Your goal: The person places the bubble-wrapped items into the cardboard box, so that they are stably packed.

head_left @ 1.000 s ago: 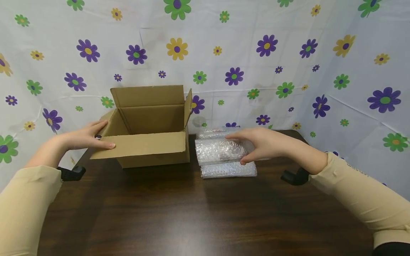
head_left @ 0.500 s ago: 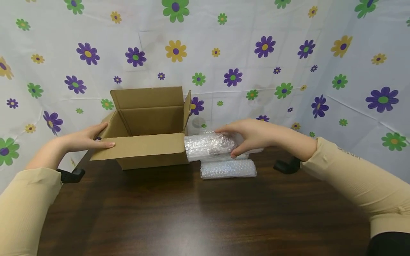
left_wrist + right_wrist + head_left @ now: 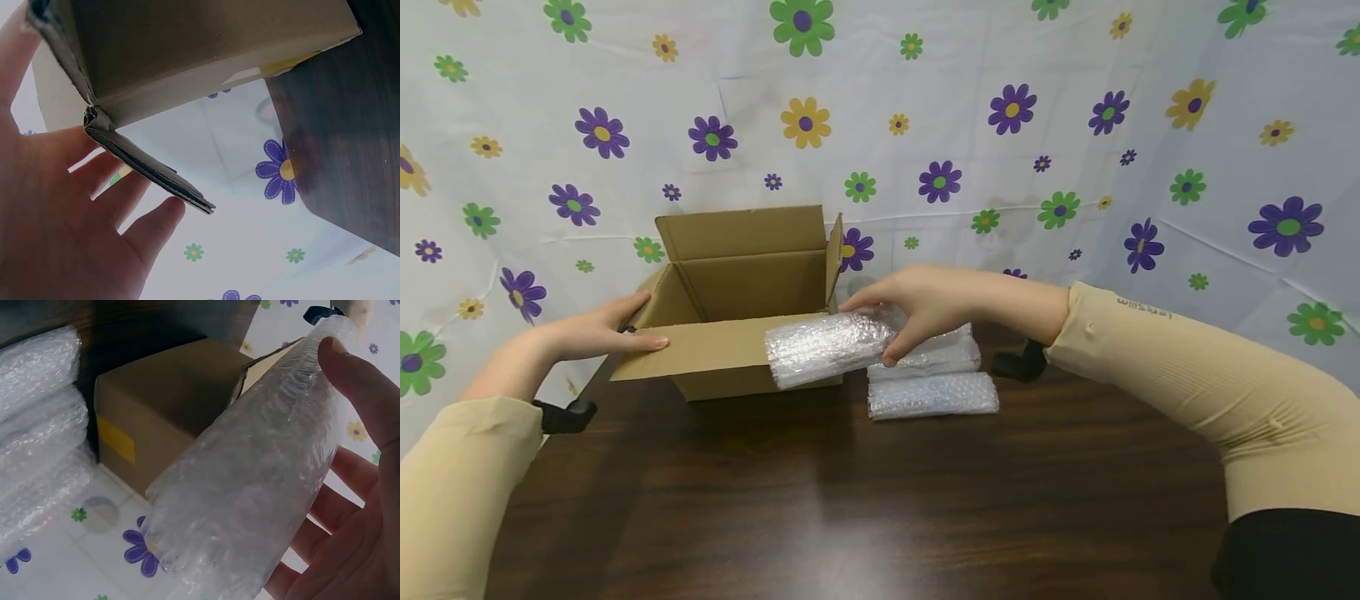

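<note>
An open cardboard box (image 3: 756, 283) stands at the left of the table, its flaps spread. My left hand (image 3: 598, 333) holds its left front corner, thumb on the front flap (image 3: 715, 346) and fingers along the side flap (image 3: 147, 165). My right hand (image 3: 921, 300) grips a clear bubble-wrapped roll (image 3: 820, 346) between thumb and fingers. The roll is raised and overlaps the right end of the front flap in the head view. In the right wrist view the wrapped roll (image 3: 237, 469) slants across the box; the wrap hides its contents.
Several more bubble-wrapped rolls (image 3: 932, 396) lie side by side on the dark wooden table (image 3: 850, 500), right of the box. A white flowered cloth (image 3: 895, 100) hangs close behind. Yellow tape (image 3: 116, 439) marks the box's side.
My right hand has lifted a bubble-wrapped roll off the pile and carried it left to the front of the box. My left hand has stayed on the box corner.
</note>
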The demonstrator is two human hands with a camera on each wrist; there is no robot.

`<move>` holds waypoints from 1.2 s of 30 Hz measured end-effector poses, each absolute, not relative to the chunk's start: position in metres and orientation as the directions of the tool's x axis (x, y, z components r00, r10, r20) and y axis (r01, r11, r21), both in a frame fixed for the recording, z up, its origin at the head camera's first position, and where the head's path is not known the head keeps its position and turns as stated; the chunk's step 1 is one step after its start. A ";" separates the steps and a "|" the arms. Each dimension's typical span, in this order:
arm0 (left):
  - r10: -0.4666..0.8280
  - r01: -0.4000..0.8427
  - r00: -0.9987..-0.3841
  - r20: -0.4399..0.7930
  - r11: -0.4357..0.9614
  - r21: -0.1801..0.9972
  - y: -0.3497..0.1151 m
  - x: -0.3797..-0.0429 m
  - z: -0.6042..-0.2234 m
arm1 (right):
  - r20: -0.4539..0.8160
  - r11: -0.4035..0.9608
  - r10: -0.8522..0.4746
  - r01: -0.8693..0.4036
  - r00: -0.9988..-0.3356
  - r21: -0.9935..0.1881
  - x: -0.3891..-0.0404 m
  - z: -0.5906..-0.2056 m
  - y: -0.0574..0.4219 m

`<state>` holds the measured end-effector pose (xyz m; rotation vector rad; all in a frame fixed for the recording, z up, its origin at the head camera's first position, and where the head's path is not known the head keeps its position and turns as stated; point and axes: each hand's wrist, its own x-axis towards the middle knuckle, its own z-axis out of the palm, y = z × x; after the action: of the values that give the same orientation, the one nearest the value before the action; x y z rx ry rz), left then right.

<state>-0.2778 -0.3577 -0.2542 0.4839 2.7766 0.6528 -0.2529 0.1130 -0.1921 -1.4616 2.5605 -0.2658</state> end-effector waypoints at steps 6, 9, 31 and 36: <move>0.376 0.268 -0.914 -0.149 0.839 0.475 -0.360 -0.278 -0.256 | -0.025 0.467 -0.876 -0.832 -0.482 -0.300 -0.259 -0.181 0.089; 0.378 0.270 -0.914 -0.149 0.840 0.471 -0.357 -0.277 -0.254 | -0.016 0.484 -0.864 -0.821 -0.503 -0.302 -0.263 -0.177 0.077; 0.361 0.272 -0.921 -0.150 0.867 0.418 -0.356 -0.279 -0.253 | -0.025 0.528 -0.842 -0.815 -0.539 -0.240 -0.306 -0.171 -0.003; 0.380 0.297 -0.918 -0.114 0.850 0.436 -0.357 -0.279 -0.256 | -0.045 0.541 -0.835 -0.802 -0.548 -0.253 -0.315 -0.174 -0.020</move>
<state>-0.2790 -0.3570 -0.2555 0.5232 2.8306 0.6203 -0.3151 -0.0196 -0.1742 -1.4006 2.6138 -0.3047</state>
